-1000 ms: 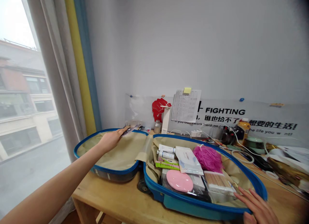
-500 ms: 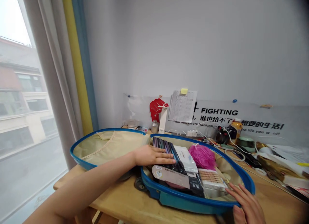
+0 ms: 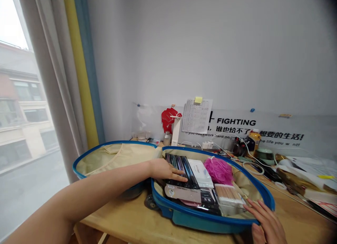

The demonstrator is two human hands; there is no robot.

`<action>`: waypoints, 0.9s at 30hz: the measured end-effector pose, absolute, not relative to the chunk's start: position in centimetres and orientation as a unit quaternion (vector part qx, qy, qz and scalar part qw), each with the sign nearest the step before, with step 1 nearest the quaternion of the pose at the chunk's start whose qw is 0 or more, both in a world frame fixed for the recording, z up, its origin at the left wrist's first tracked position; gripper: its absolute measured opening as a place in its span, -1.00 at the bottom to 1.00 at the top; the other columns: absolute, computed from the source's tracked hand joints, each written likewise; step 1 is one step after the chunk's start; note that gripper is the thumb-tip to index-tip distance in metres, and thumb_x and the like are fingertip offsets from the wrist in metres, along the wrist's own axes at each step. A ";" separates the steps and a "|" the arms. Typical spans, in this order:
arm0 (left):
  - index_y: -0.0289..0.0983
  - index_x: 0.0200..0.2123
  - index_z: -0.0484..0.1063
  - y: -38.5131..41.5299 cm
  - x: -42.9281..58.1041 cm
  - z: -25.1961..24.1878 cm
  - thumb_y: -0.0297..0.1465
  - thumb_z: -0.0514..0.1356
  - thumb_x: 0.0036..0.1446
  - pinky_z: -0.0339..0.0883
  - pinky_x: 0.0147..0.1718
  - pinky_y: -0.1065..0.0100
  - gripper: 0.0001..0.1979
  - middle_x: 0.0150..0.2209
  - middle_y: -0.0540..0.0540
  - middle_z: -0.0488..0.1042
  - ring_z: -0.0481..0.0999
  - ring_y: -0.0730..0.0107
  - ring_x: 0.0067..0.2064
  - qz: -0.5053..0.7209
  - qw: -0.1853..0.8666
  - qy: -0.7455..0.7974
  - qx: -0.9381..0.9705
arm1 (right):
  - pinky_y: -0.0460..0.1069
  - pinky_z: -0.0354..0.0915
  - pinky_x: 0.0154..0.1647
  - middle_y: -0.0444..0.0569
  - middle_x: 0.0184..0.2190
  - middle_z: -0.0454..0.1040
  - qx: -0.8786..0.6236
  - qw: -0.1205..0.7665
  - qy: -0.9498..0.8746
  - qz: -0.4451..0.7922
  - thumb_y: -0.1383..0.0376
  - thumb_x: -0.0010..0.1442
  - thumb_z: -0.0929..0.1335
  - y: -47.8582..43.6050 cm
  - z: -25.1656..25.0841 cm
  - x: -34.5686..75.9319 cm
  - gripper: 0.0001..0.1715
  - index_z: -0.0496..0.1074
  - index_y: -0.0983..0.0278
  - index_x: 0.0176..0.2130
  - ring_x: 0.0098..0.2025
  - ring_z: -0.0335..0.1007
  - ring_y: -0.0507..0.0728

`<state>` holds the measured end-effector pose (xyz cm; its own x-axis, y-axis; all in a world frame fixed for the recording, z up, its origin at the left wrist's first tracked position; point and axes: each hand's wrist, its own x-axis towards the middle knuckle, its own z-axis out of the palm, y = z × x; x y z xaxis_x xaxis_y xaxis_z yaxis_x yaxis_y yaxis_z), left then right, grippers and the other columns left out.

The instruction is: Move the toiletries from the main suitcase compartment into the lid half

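A blue-rimmed small suitcase (image 3: 210, 227) lies opened out on the table, its cream-lined lid half to the left. My left hand (image 3: 165, 169) rests palm down, fingers stretched, on a dark flat pack with colored stripes (image 3: 188, 168) inside it. My right hand (image 3: 265, 217) straddles the front right rim, fingers inside and thumb outside. Near those fingertips sits a clear pack of cotton swabs (image 3: 228, 196). A white packet (image 3: 200, 173) and a pink bath puff (image 3: 218, 170) lie beside the dark pack. Below it, a black and pale package (image 3: 209, 198) is partly covered.
The wooden table (image 3: 147, 223) ends in front of the suitcase. Behind and right are a yellow-labeled bottle (image 3: 253, 142), a green lidded jar (image 3: 264, 155), white cables (image 3: 252, 168) and papers (image 3: 310, 170). A curtain (image 3: 50, 79) hangs by the window at left.
The dark pack now lies flatter and squarer in the suitcase, with my left hand still on it. My right hand stays at the rim. The view has shifted slightly.
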<state>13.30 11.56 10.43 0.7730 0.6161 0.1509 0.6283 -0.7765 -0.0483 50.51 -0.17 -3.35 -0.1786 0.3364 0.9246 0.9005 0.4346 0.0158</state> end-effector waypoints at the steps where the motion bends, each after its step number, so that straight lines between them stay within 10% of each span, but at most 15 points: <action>1: 0.39 0.14 0.44 11.2 13.3 10.7 -0.52 0.24 0.10 0.47 -0.13 0.37 -0.32 0.23 0.33 0.47 0.66 0.35 -0.08 -0.036 0.040 -0.311 -0.949 | 0.23 0.27 0.10 0.07 0.01 0.54 -0.440 0.469 -0.705 -0.300 0.22 0.41 0.18 -0.1 -3.4 50.5 -0.67 0.44 0.19 0.02 0.13 0.41 0.34; 8: -0.05 0.34 0.30 5.4 9.0 12.4 -0.38 0.13 0.33 0.25 0.30 0.14 -0.47 0.33 -0.07 0.40 0.45 0.21 0.29 -0.053 0.040 -0.351 -0.934 | 0.24 0.26 0.10 0.09 0.01 0.53 -0.441 0.468 -0.702 -0.308 0.22 0.42 0.15 0.0 -3.5 50.6 -0.64 0.42 0.19 0.03 0.13 0.41 0.35; 18: -0.04 -0.02 0.54 -0.7 -4.2 0.1 -0.24 0.03 0.41 -0.01 0.38 -0.05 -0.72 0.01 0.00 0.66 0.60 0.20 0.11 -0.318 0.198 -0.534 -0.758 | 0.23 0.26 0.06 0.10 -0.10 0.57 -0.437 0.445 -0.706 -0.334 0.24 0.38 0.15 -0.1 -2.5 50.9 -0.78 0.33 0.16 -0.22 0.01 0.48 0.34; 27: -0.05 -0.24 0.58 0.2 -3.5 -1.0 -0.24 0.10 0.36 0.00 0.33 0.04 -0.76 -0.19 0.03 0.69 0.63 0.23 -0.06 -0.371 0.176 -0.519 -0.750 | 0.30 0.19 0.07 0.11 -0.16 0.61 -0.453 0.396 -0.713 -0.361 0.25 0.36 0.13 -0.4 -1.8 51.7 -0.82 0.26 0.12 -0.25 -0.10 0.53 0.35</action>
